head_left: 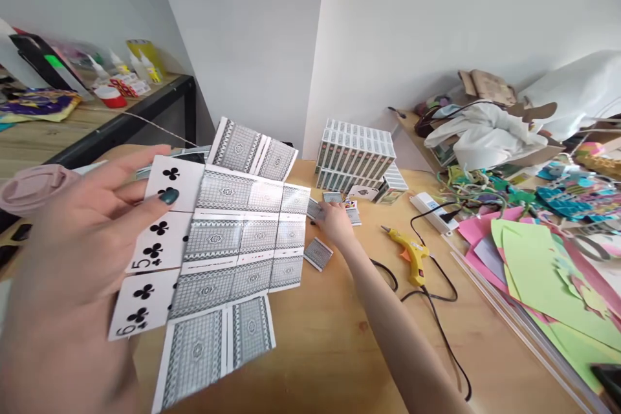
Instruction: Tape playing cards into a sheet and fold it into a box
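Note:
My left hand (92, 239) grips the near left edge of a structure of joined playing cards (233, 239), its thumb pressed on a club card face. Most of the structure shows grey patterned card backs, with flaps at its top and bottom edges; club faces show along its left side. My right hand (334, 223) reaches to the far part of the table, fingers down among a few loose playing cards (352, 213). Its fingertips are partly hidden, so I cannot tell whether a card is in them. Another loose card (319, 253) lies face down just nearer.
A stacked block of card boxes (356, 152) stands by the wall. A yellow glue gun (412, 255) with a black cord lies right of my forearm, near a white power strip (433, 212). Coloured paper (548, 272) and craft pieces cover the right side. Glue bottles (145, 68) stand on the left shelf.

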The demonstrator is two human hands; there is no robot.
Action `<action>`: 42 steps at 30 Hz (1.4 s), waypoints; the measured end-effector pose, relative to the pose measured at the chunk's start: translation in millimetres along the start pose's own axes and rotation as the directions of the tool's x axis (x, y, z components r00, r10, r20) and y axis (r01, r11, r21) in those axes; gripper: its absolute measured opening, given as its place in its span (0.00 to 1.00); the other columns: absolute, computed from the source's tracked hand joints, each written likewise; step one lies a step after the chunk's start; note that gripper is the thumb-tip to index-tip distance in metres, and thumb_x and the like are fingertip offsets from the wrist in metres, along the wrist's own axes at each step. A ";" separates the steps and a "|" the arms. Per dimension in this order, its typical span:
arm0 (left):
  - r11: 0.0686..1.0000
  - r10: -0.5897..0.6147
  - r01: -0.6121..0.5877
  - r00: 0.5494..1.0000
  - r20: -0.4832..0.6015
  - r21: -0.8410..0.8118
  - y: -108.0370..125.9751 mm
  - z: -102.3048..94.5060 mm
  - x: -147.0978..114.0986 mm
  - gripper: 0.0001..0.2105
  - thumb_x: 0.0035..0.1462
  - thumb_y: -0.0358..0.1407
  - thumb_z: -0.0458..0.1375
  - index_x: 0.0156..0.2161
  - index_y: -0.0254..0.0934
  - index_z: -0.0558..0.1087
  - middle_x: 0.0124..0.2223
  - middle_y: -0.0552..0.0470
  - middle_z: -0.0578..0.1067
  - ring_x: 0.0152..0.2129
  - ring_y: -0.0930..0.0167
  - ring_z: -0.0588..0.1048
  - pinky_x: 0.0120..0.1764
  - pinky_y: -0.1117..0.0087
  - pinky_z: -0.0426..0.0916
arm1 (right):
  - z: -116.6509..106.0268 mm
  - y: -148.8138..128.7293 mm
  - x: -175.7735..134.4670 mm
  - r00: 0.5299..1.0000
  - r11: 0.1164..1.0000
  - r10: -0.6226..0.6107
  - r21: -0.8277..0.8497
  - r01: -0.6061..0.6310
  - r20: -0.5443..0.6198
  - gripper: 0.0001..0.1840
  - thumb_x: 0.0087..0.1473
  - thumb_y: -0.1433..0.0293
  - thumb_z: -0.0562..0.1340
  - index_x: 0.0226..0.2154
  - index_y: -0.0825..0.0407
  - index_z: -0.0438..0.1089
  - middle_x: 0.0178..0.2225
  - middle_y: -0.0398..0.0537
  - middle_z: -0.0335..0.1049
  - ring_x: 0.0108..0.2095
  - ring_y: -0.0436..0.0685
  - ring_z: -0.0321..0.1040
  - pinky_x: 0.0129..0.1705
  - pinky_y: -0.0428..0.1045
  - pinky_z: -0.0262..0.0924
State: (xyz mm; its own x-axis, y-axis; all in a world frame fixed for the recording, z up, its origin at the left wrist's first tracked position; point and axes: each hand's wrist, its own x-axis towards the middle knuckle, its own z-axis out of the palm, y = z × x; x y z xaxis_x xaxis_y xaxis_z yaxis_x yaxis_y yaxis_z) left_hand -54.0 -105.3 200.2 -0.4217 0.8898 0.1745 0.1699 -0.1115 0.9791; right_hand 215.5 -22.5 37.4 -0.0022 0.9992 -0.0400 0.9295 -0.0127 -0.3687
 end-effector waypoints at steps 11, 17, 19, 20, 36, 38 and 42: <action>0.910 -0.204 0.156 0.975 -0.087 -0.384 -70.8 7.4 9.8 0.30 0.36 0.20 0.60 0.49 0.37 0.72 0.39 0.51 0.79 0.33 0.72 0.77 0.31 0.77 0.72 | -21.7 -11.8 20.5 0.996 0.997 -0.015 -0.079 0.022 0.091 0.28 0.37 0.60 0.67 0.40 0.59 0.68 0.41 0.61 0.65 0.47 0.68 0.57 0.43 0.54 0.55; 0.845 -0.255 0.071 0.925 -0.283 -0.529 -85.1 7.3 7.1 0.28 0.39 0.15 0.55 0.48 0.35 0.72 0.45 0.52 0.78 0.45 0.72 0.73 0.53 0.70 0.64 | -66.3 -5.1 -6.4 0.981 0.932 0.023 0.359 0.049 -0.194 0.22 0.35 0.57 0.67 0.33 0.53 0.70 0.40 0.53 0.62 0.47 0.65 0.57 0.48 0.58 0.55; 0.799 -0.298 0.053 0.900 -0.317 -0.599 -86.8 10.3 7.8 0.27 0.40 0.15 0.54 0.47 0.35 0.72 0.45 0.52 0.77 0.46 0.73 0.73 0.53 0.70 0.63 | -75.4 -0.3 -21.9 0.993 0.716 -0.001 0.694 0.081 -0.115 0.17 0.40 0.58 0.64 0.32 0.51 0.70 0.38 0.50 0.65 0.44 0.62 0.61 0.46 0.57 0.58; 0.774 -0.334 0.051 0.879 -0.339 -0.632 -87.9 12.8 7.8 0.26 0.41 0.15 0.53 0.46 0.35 0.72 0.44 0.52 0.78 0.45 0.74 0.74 0.52 0.70 0.64 | -76.5 1.6 -30.6 0.997 0.530 -0.065 0.846 0.058 -0.028 0.18 0.43 0.57 0.63 0.35 0.51 0.70 0.39 0.50 0.66 0.43 0.61 0.63 0.45 0.57 0.59; 0.828 -0.511 0.519 0.854 0.098 -0.212 -130.3 43.2 -159.2 0.14 0.47 0.41 0.62 0.34 0.41 0.62 0.40 0.53 0.74 0.31 0.69 0.77 0.38 0.66 0.74 | -25.3 -10.4 -30.9 0.932 0.170 -0.201 0.948 -0.269 0.301 0.19 0.37 0.60 0.67 0.34 0.52 0.71 0.31 0.45 0.73 0.30 0.54 0.69 0.33 0.47 0.63; 0.794 -0.531 0.586 0.797 0.287 -0.161 -131.7 44.0 -181.0 0.15 0.49 0.46 0.59 0.38 0.41 0.63 0.37 0.51 0.76 0.32 0.66 0.78 0.38 0.62 0.74 | -27.4 -15.4 -18.5 0.927 0.256 -0.228 0.937 -0.236 0.296 0.20 0.37 0.59 0.67 0.34 0.51 0.72 0.32 0.45 0.74 0.33 0.55 0.70 0.34 0.48 0.63; 0.832 -0.455 0.545 0.570 0.684 0.099 -124.7 49.8 -192.3 0.19 0.54 0.47 0.54 0.47 0.39 0.68 0.38 0.46 0.76 0.27 0.67 0.77 0.30 0.66 0.74 | -36.0 -32.2 6.4 0.951 0.379 -0.243 0.922 -0.086 0.189 0.18 0.37 0.61 0.68 0.33 0.52 0.71 0.34 0.46 0.74 0.37 0.56 0.70 0.40 0.49 0.64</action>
State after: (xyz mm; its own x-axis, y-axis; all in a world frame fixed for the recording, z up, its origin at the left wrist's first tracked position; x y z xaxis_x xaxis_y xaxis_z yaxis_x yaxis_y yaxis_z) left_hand 50.2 -240.5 39.3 0.2921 0.8607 -0.4170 -0.0005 0.4362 0.8999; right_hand 198.8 -14.3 82.5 -0.2977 0.9466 -0.1235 0.0120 -0.1257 -0.9920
